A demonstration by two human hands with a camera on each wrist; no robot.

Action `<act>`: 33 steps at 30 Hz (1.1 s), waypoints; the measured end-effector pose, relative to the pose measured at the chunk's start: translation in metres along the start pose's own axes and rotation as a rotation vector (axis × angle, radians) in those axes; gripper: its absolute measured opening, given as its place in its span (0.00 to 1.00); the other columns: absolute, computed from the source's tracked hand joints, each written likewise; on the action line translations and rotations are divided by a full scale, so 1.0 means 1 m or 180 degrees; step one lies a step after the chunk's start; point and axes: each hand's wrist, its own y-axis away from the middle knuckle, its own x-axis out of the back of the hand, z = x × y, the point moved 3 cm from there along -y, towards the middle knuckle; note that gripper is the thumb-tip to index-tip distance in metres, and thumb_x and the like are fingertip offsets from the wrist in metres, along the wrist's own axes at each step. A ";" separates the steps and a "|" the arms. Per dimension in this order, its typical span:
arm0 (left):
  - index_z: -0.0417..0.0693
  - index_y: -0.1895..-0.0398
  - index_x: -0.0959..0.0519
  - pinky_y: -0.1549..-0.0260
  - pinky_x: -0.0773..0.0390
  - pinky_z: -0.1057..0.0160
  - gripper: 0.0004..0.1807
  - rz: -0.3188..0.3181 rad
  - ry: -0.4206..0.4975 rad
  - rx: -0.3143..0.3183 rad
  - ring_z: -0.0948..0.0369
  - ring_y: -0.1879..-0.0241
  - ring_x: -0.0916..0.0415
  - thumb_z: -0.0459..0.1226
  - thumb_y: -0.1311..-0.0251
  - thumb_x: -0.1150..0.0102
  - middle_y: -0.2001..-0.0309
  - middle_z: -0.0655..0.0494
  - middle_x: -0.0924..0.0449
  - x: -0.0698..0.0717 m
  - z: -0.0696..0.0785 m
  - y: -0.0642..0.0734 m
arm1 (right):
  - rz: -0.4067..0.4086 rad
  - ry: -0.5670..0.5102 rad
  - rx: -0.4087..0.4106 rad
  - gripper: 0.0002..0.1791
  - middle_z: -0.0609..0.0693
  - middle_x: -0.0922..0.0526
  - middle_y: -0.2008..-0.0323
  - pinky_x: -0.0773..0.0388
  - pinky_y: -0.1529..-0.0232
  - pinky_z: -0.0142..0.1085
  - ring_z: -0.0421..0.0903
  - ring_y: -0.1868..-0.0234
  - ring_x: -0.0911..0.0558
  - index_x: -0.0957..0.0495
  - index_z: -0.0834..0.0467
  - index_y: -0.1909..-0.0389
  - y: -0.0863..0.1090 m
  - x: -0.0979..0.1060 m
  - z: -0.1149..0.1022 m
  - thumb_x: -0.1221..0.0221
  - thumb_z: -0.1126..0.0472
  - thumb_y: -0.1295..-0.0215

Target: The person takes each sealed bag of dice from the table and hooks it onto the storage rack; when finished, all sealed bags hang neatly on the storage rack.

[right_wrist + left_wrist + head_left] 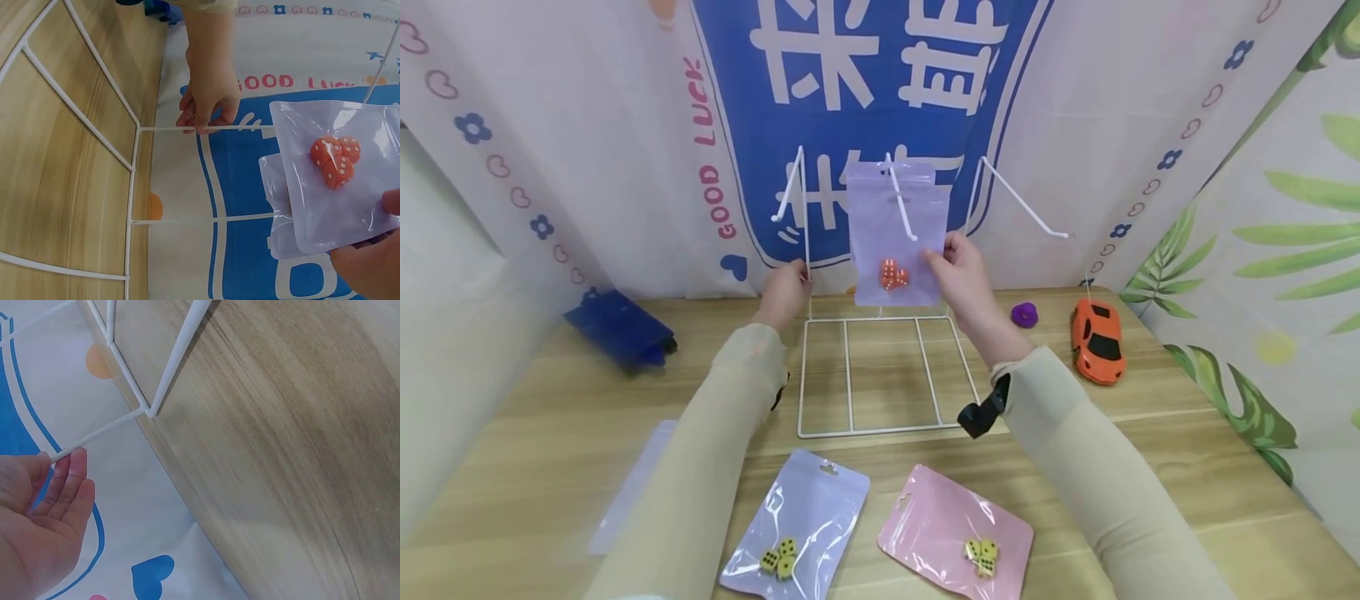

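Note:
A white wire rack (850,435) stands on the table, its hooked prongs sticking out toward me. On the middle prong hangs a lilac zip pouch (880,225) with orange dice (337,161) showing through its front. Behind it, a second lilac pouch (275,187) shows partly. My right hand (962,279) pinches the front pouch's right edge between thumb and fingers. Over on the left, my left hand (784,292) pinches the rack's left upright wire (100,432) between thumb and fingertips, a little above the rack's base.
Nearer me lie a lilac pouch (805,517) and a pink pouch (947,533), both with yellow dice. Another pale pouch (636,492) is partly behind my left sleeve. A blue object (621,329) lies left; a purple trinket (1024,314) and an orange toy car (1097,342) sit right.

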 end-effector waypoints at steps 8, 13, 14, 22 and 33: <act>0.37 0.61 0.29 0.63 0.27 0.55 0.06 -0.0041 0.0057 0.0052 0.51 0.63 0.30 0.31 0.35 0.56 0.62 0.42 0.26 -0.004 0.000 0.001 | 0.0068 0.0237 -0.0053 0.08 0.62 0.24 0.59 0.27 0.55 0.38 0.49 0.58 0.25 0.33 0.70 0.58 -0.017 -0.001 0.003 0.49 0.71 0.38; 0.37 0.61 0.28 0.63 0.27 0.56 0.06 -0.0052 0.0087 0.0102 0.51 0.63 0.30 0.32 0.35 0.55 0.62 0.44 0.26 -0.006 0.002 0.002 | 0.0126 0.0330 -0.0085 0.10 0.63 0.25 0.57 0.27 0.54 0.38 0.49 0.58 0.26 0.32 0.70 0.57 -0.024 -0.001 0.004 0.48 0.71 0.38; 0.38 0.61 0.28 0.63 0.27 0.56 0.06 -0.0057 0.0083 0.0113 0.52 0.63 0.30 0.32 0.35 0.55 0.63 0.44 0.26 -0.006 0.003 0.002 | 0.0135 0.0340 -0.0085 0.10 0.63 0.25 0.57 0.27 0.54 0.37 0.48 0.58 0.26 0.32 0.70 0.57 -0.025 -0.001 0.004 0.48 0.70 0.38; 0.37 0.61 0.28 0.63 0.27 0.55 0.07 -0.0017 -0.0001 0.0039 0.51 0.64 0.30 0.31 0.35 0.56 0.63 0.43 0.25 -0.005 0.002 0.002 | 0.0119 0.0460 0.0040 0.10 0.60 0.25 0.62 0.26 0.58 0.36 0.46 0.63 0.26 0.31 0.71 0.57 -0.030 -0.003 0.004 0.48 0.70 0.38; 0.36 0.61 0.28 0.63 0.26 0.56 0.07 0.0057 -0.0016 -0.0010 0.51 0.64 0.29 0.30 0.36 0.55 0.63 0.42 0.25 -0.001 0.001 -0.002 | -0.0176 0.0539 -0.0061 0.07 0.53 0.30 0.66 0.25 0.62 0.33 0.42 0.66 0.29 0.33 0.69 0.59 -0.021 0.019 0.011 0.49 0.71 0.37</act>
